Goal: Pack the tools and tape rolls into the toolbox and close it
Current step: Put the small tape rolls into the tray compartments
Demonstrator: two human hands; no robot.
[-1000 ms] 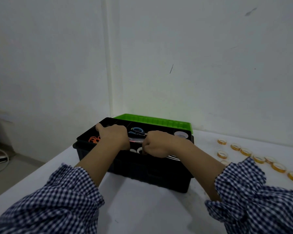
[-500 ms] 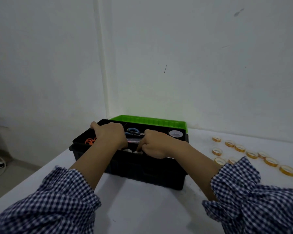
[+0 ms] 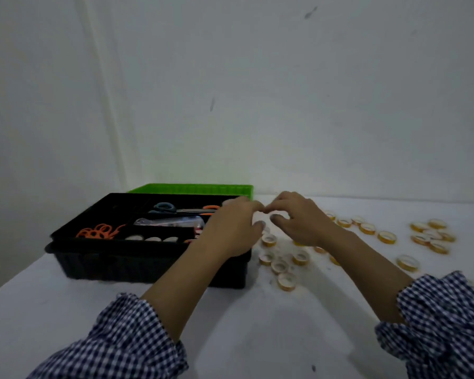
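Note:
The black toolbox (image 3: 99, 258) stands open at the left, its green lid (image 3: 192, 188) folded back behind it. Inside lie blue-handled scissors (image 3: 163, 207), orange scissors (image 3: 96, 231), a clear packet (image 3: 170, 221) and tape rolls (image 3: 151, 238) in the front compartment. Several yellow tape rolls (image 3: 286, 280) are scattered on the white table to the right of the box. My left hand (image 3: 236, 228) and my right hand (image 3: 298, 220) hover side by side over the nearest rolls, at the box's right end. Their fingers are loosely curved with the fingertips nearly meeting, and nothing shows in them.
More yellow rolls (image 3: 433, 236) lie further right on the white table (image 3: 257, 324). A white wall (image 3: 257, 91) rises right behind the box. The table's left edge falls away just left of the toolbox.
Both hands have come out of the toolbox and moved right, over the loose tape rolls. The view has swung right, showing more rolls.

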